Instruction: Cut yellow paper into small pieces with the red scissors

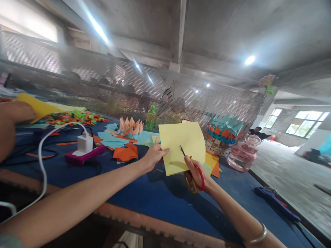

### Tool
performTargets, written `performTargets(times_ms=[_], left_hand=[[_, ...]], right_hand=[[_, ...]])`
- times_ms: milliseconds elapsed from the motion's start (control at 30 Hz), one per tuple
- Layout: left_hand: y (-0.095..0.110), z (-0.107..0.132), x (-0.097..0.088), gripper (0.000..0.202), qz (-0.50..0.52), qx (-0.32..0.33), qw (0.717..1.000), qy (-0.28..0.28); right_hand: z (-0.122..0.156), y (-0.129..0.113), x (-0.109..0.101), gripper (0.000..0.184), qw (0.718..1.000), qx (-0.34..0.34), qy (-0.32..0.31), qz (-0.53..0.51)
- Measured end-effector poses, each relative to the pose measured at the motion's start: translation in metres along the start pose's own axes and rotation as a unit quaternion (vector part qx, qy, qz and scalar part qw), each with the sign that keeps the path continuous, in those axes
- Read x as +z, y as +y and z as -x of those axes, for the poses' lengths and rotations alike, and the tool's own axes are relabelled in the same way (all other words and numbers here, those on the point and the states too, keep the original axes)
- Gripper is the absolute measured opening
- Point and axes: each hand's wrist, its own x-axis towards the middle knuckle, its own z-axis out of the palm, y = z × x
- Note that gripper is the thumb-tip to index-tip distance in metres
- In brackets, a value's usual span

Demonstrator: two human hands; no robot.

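A sheet of pale yellow paper [178, 134] is held up above the blue table. My left hand [154, 156] pinches its left edge, thumb in front. My right hand [195, 174] grips a pair of scissors [200, 176] with red and yellow handles, and the dark blade tip lies across the front of the sheet. Whether the right fingers also touch the paper's lower right side, I cannot tell. Behind the sheet, yellow and orange paper [212, 163] lies partly hidden on the table. Left of my left hand sits a folded orange paper piece [126, 153].
A pink water jar [242, 154] stands right, beside a basket with blue and orange paper points [224, 129]. A peach paper crown [131, 126] and green bottle [151, 118] are behind. A purple power strip [84, 154] with cables lies left, near another person's hand [17, 110].
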Motion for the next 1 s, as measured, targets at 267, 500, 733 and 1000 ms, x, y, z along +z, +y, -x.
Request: performTargets(times_ms=[267, 500, 733, 1000], left_hand=[[-0.001, -0.001, -0.002, 0.037, -0.013, 0.001, 1.0, -0.005], [0.0, 0.0, -0.002, 0.039, -0.011, -0.006, 1.0, -0.004], [0.003, 0.001, 0.0, 0.044, 0.01, -0.006, 1.0, -0.007], [0.005, 0.003, 0.002, 0.043, 0.014, -0.013, 1.0, -0.011]], right_hand=[[-0.001, -0.001, 0.002, 0.057, 0.999, 0.024, 0.015, -0.025], [-0.001, -0.001, 0.002, 0.057, 0.998, 0.037, 0.035, -0.022], [-0.001, -0.004, -0.002, 0.061, 0.999, 0.006, 0.012, 0.038], [-0.002, 0.001, -0.008, 0.076, 0.995, -0.047, -0.011, 0.088]])
